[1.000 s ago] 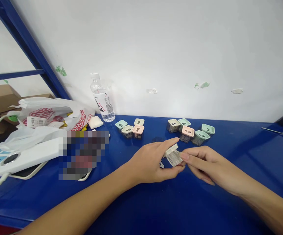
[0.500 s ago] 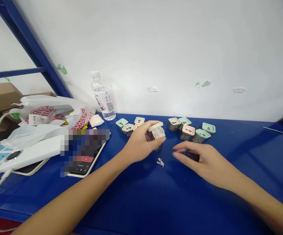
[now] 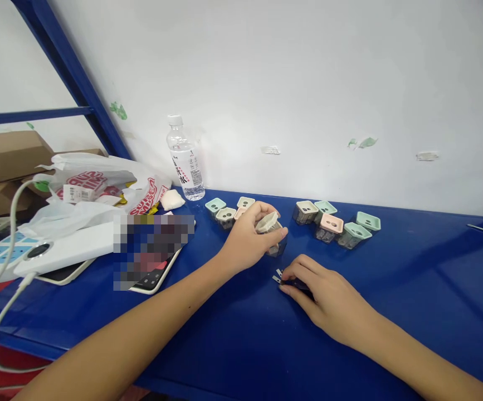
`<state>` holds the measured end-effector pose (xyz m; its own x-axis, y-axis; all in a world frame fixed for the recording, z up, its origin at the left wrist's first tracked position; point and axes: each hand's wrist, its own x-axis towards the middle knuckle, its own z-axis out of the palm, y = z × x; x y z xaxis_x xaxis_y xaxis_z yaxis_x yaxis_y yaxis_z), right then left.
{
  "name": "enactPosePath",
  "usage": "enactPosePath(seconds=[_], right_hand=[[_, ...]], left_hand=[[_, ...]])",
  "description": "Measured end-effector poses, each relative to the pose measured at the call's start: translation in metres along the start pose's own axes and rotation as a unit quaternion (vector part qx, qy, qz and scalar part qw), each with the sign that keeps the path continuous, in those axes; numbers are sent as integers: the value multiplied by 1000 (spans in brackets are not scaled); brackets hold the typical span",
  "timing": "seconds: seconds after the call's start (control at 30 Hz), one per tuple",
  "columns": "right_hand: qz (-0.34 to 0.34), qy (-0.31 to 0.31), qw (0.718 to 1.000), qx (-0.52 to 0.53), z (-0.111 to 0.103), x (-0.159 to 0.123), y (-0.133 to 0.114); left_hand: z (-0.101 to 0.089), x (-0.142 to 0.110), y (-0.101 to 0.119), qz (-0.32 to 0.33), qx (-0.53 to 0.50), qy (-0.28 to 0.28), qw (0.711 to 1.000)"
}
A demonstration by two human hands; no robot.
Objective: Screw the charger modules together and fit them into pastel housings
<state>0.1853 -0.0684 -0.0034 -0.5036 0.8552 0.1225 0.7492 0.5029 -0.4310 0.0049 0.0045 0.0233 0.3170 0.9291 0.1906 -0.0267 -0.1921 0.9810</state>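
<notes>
My left hand [image 3: 247,236] is closed around a small clear box with a cream lid [image 3: 269,228], holding it just above the blue table [image 3: 412,289]. My right hand [image 3: 316,287] lies low on the table, fingertips pinched at a tiny white metal piece [image 3: 277,275]; whether it grips the piece is unclear. Behind the left hand stands a cluster of small lidded boxes [image 3: 227,211] in mint, cream and pink. A second cluster [image 3: 335,224] sits to the right, beyond my right hand.
A water bottle [image 3: 185,160] stands by the white wall. At the left lie white plastic bags [image 3: 99,192], a phone [image 3: 153,267], a white power strip [image 3: 36,250] with cable, and cardboard boxes [image 3: 3,167]. A blue frame post [image 3: 74,78] slants up.
My left hand carried the cream-lidded box from between both hands up toward the left cluster, then lowered it. My right hand let go and moved down-left to the small metal piece.
</notes>
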Motion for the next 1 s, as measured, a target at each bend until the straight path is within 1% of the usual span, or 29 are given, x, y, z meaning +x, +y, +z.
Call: enactPosePath(seconds=[0.13, 0.33, 0.43, 0.57, 0.73, 0.87, 1.0], right_hand=[[-14, -2, 1000, -17, 2, 0, 3], [-36, -4, 998, -49, 1, -3, 7], [-25, -2, 999, -28, -2, -2, 11], [-3, 3, 1000, 1, -12, 1, 18], [17, 8, 1000, 23, -24, 3, 27], [18, -3, 999, 35, -25, 3, 29], [12, -6, 999, 50, -21, 5, 24]], left_hand=[[2, -2, 3, -11, -19, -1, 1000], [1, -4, 4, -7, 6, -18, 1000], [1, -4, 5, -10, 2, -21, 1000], [1, -5, 11, -12, 2, -28, 1000], [1, -6, 16, -23, 29, -64, 997], [1, -6, 14, -21, 46, -75, 996], [2, -6, 12, -18, 54, -74, 996]])
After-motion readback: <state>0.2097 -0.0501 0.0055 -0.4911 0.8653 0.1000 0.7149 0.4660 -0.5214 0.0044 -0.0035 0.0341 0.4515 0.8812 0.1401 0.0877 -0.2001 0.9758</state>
